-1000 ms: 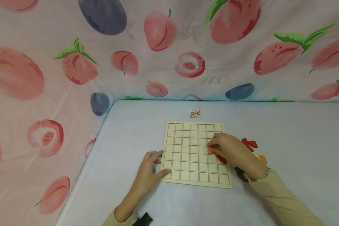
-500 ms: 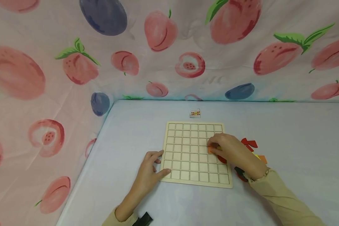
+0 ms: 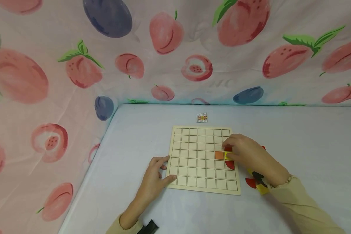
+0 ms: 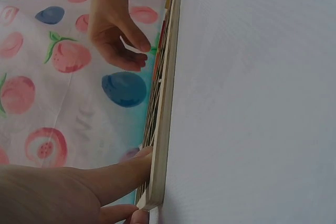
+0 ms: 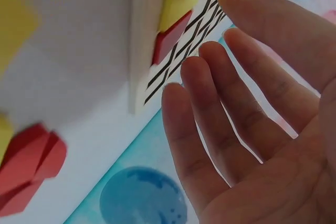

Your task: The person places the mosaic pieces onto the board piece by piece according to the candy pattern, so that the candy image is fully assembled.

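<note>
A pale wooden grid board (image 3: 193, 162) lies on the table. Near its right side, an orange square tile (image 3: 219, 155) sits in a cell beside a yellow square tile (image 3: 227, 156). A red rounded tile (image 3: 229, 165) is in front of the yellow one, and another red tile (image 3: 228, 149) behind it is partly hidden by fingers. My right hand (image 3: 245, 154) hovers at these tiles, its fingers loosely bent and holding nothing in the right wrist view. At the board's near left corner, my left hand (image 3: 153, 178) rests its thumb on the surface, with the index fingertip touching the left edge.
Right of the board lie loose tiles: a red rounded tile (image 3: 250, 183), a yellow tile (image 3: 262, 189) and red pieces (image 5: 34, 166), partly hidden by the right arm. A small printed pattern card (image 3: 201, 117) lies beyond the board. Fruit-print cloth (image 3: 163, 65) hangs behind the table.
My right hand has let go of the orange tile and moved right, uncovering the orange and yellow tiles and part of a red one. The left hand stays in place.
</note>
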A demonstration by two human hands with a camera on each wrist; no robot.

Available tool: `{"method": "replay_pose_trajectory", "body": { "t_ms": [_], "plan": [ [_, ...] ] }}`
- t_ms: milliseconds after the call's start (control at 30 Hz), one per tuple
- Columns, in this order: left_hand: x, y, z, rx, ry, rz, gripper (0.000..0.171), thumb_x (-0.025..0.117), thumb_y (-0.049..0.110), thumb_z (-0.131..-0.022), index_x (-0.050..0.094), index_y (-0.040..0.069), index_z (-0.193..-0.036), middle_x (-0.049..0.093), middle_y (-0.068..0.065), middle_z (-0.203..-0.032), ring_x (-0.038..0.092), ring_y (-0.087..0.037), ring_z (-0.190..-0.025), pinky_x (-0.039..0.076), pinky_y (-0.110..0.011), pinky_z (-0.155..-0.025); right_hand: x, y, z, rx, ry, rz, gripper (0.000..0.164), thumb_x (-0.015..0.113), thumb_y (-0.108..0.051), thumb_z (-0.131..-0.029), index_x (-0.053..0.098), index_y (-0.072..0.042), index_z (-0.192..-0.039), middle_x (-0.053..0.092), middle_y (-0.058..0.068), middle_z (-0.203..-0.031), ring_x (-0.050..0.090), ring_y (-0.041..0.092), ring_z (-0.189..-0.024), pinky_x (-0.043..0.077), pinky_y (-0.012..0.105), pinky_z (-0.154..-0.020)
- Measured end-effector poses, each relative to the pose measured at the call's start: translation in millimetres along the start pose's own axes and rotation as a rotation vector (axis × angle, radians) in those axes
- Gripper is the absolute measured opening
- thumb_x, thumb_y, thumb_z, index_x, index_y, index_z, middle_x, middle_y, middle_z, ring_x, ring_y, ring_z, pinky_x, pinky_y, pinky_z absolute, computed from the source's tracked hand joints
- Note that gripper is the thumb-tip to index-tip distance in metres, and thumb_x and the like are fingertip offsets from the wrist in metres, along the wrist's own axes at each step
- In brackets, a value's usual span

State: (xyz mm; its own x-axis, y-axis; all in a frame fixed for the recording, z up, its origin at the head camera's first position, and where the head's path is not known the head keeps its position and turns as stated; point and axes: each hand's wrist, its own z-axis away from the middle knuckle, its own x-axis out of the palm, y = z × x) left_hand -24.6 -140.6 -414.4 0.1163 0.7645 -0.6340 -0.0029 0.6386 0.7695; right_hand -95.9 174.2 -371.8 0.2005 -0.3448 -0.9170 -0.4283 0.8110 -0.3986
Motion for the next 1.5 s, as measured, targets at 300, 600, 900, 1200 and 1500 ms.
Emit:
{"method": "replay_pose_trajectory", "body": {
  "t_ms": [300, 600, 900, 1200, 1500],
  "plan": [
    [0.0, -1.1, 0.5, 0.021, 0.005, -0.001, 0.066, 0.084, 0.017, -0.08, 0.055, 0.002, -0.138, 0.053, -0.01, -0.126, 0.046, -0.013, -0.079, 0.042, -0.022, -0.066, -8, 15, 12, 0.086, -0.007, -0.021, 0.03, 0.08, -0.01, -0.082, 0.072, -0.006, -0.11, 0.067, 0.01, -0.111, 0.057, 0.032, -0.109, 0.049, 0.053, -0.095],
    [0.7, 0.1, 0.2, 0.01, 0.005, -0.001, 0.066, 0.084, 0.017, -0.08, 0.056, 0.003, -0.138, 0.054, -0.009, -0.127, 0.046, -0.013, -0.079, 0.042, -0.022, -0.066, -11, 31, 22, 0.103, 0.012, 0.0, 0.035, 0.083, -0.012, -0.08, 0.071, -0.004, -0.112, 0.066, 0.012, -0.11, 0.055, 0.027, -0.096, 0.053, 0.047, -0.085],
    [1.3, -1.3, -0.1, 0.01, 0.006, -0.006, 0.066, 0.084, 0.017, -0.08, 0.056, 0.003, -0.138, 0.054, -0.01, -0.126, 0.046, -0.013, -0.078, 0.042, -0.022, -0.066, -12, 43, 25, 0.149, -0.015, 0.003, 0.037, 0.083, -0.012, -0.08, 0.07, -0.002, -0.113, 0.066, 0.015, -0.111, 0.055, 0.032, -0.103, 0.052, 0.053, -0.091],
    [1.8, -1.6, -0.2, 0.009, 0.005, -0.017, 0.066, 0.083, 0.016, -0.08, 0.055, 0.003, -0.139, 0.054, -0.01, -0.127, 0.047, -0.013, -0.079, 0.043, -0.022, -0.066, -12, 55, 26, 0.153, -0.036, -0.009, 0.033, 0.082, -0.009, -0.08, 0.07, 0.002, -0.11, 0.066, 0.014, -0.103, 0.057, 0.03, -0.094, 0.054, 0.049, -0.085],
    [1.7, -0.5, 0.1, 0.008, 0.005, -0.012, 0.066, 0.083, 0.016, -0.08, 0.055, 0.003, -0.139, 0.054, -0.009, -0.127, 0.046, -0.013, -0.08, 0.043, -0.021, -0.067, -12, 57, 24, 0.202, -0.059, -0.036, 0.03, 0.081, -0.004, -0.08, 0.07, 0.003, -0.107, 0.063, 0.013, -0.097, 0.057, 0.027, -0.085, 0.057, 0.046, -0.08]
  ]
}}
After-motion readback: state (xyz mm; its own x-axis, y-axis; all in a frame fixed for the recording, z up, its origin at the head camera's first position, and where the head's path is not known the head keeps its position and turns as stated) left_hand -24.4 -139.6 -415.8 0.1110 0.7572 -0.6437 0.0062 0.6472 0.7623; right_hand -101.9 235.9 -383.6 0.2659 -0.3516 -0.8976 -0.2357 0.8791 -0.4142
